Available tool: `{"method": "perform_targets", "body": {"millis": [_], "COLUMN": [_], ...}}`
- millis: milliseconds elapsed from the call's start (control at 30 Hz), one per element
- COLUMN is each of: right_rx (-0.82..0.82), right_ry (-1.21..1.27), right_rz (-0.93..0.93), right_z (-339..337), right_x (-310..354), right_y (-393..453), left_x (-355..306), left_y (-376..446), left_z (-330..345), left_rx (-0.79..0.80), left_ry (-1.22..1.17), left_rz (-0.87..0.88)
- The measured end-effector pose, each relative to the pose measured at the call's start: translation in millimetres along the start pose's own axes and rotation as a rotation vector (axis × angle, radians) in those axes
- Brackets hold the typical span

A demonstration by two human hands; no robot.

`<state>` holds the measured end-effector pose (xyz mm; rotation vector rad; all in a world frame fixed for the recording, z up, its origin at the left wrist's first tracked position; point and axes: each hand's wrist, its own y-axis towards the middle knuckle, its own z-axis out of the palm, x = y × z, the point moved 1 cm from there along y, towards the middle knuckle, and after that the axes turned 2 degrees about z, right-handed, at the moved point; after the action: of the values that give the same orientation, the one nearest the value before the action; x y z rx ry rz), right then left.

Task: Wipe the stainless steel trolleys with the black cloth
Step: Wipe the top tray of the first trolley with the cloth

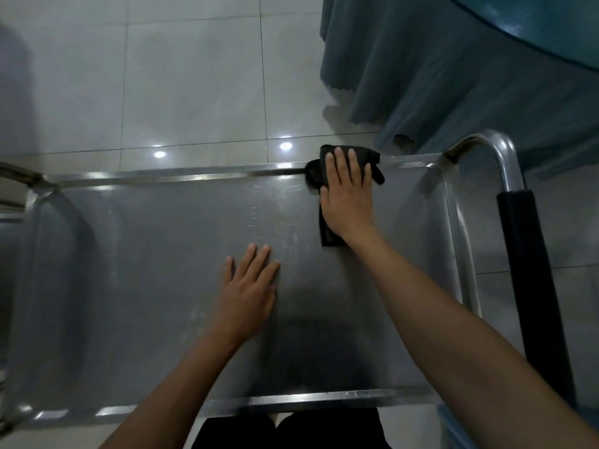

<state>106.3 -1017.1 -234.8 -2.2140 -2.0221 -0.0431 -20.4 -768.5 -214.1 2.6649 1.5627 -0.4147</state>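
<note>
A stainless steel trolley (pixel 146 254) fills the lower part of the view, its flat top shelf seen from above. The black cloth (pixel 327 233) lies at the shelf's far right, draped over the far rim. My right hand (pixel 348 196) presses flat on the cloth with straight fingers. My left hand (pixel 248 293) rests flat on the bare shelf near the middle, fingers spread, holding nothing.
The trolley's curved tube handle (pixel 500 157) with a black grip (pixel 531 270) stands at the right. A table draped in blue-grey cloth (pixel 453 76) is close behind the far right corner. Glossy tiled floor (pixel 178 76) lies beyond the far rim.
</note>
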Motion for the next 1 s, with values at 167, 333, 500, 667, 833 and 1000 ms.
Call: {"method": "perform_targets", "body": {"millis": [167, 333, 500, 667, 833, 1000], "right_rx": [0.043, 0.064, 0.063, 0.040, 0.011, 0.019], "right_ry": [-0.013, -0.006, -0.018, -0.008, -0.001, -0.018], "right_rz": [-0.081, -0.088, -0.052, -0.019, 0.016, 0.067], "right_z": [3.8, 9.0, 14.5, 21.9, 27.9, 28.5], "right_x": [27.7, 47.1, 62.8, 74.8, 82.9, 86.3], "right_y": [-13.2, -46.7, -88.4, -135.9, -186.3, -229.6], "left_x": [4.2, 12.1, 22.2, 31.4, 36.0, 36.5], "left_y": [-2.1, -13.0, -40.5, -73.1, -103.9, -127.9], "left_z": [-1.1, -2.3, -2.4, -0.1, 5.6, 4.2], "left_rx": [0.056, 0.144, 0.158, 0.172, 0.193, 0.172], "left_ry": [-0.005, -0.008, -0.010, -0.002, -0.011, -0.017], "left_rz": [0.017, 0.033, 0.061, 0.078, 0.096, 0.121]}}
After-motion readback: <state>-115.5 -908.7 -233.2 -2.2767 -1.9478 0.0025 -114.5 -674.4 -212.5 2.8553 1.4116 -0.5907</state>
